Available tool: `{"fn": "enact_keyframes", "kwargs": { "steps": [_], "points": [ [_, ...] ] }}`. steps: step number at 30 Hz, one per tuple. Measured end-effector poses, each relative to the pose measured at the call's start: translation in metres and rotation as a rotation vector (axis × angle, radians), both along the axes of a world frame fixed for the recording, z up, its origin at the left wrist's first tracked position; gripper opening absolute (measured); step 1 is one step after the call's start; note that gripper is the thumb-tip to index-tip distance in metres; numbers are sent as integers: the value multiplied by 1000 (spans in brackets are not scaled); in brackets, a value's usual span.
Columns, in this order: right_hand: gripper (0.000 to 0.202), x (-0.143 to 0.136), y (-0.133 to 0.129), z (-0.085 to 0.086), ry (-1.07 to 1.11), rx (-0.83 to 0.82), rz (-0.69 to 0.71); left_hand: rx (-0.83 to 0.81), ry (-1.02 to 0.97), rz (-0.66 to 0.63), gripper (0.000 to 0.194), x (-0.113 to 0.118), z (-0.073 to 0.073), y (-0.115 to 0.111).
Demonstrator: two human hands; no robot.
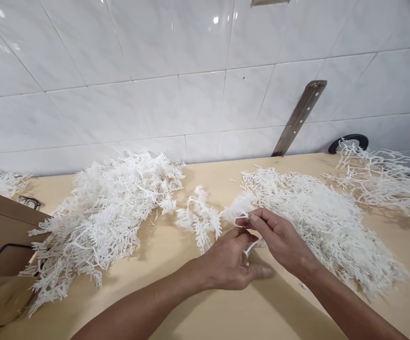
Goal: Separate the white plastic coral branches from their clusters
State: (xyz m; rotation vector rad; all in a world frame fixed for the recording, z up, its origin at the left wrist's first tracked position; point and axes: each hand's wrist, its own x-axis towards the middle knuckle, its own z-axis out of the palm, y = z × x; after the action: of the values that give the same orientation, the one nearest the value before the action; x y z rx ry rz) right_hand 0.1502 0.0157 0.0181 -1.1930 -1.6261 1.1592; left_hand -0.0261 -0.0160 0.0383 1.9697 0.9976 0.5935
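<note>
Above the middle of the table, my left hand (231, 262) is wrapped round the stem of a white feathery plastic sprig (203, 217), whose leafy branches spread out beyond the hand. The stem's end pokes out between thumb and fingers. Just to the right, my right hand (279, 236) pinches a small white frond (240, 208) between thumb and forefinger, close to the sprig. Whether the frond is joined to the sprig cannot be made out. One large heap of white fronds (120, 203) lies to the left, another heap (318, 217) to the right.
Thin white branches (385, 179) lie at the far right by a black ring (349, 141). A metal strip (298, 120) leans on the tiled wall (148, 108). At left are glasses (29, 202) and a brown box (6, 222). The table (176, 311) is pale wood.
</note>
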Motion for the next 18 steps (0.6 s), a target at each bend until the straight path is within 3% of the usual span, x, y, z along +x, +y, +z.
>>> {"fn": "enact_keyframes", "kwargs": {
  "steps": [4,7,9,11,15,18],
  "points": [
    [39,7,11,-12,63,-59,-33,-9,115,5,36,-23,20,15],
    [39,6,10,-20,111,-88,14,75,324,248,24,-38,25,30],
    [39,4,7,-23,124,-85,55,156,458,406,30,-44,22,38],
    [39,2,2,-22,104,-72,88,232,515,461,38,-47,16,43],
    [37,1,-4,-19,65,-60,114,473,452,325,49,-47,7,45],
    [36,2,-7,-19,40,-54,121,566,415,177,33,-48,4,46]
  ]
}}
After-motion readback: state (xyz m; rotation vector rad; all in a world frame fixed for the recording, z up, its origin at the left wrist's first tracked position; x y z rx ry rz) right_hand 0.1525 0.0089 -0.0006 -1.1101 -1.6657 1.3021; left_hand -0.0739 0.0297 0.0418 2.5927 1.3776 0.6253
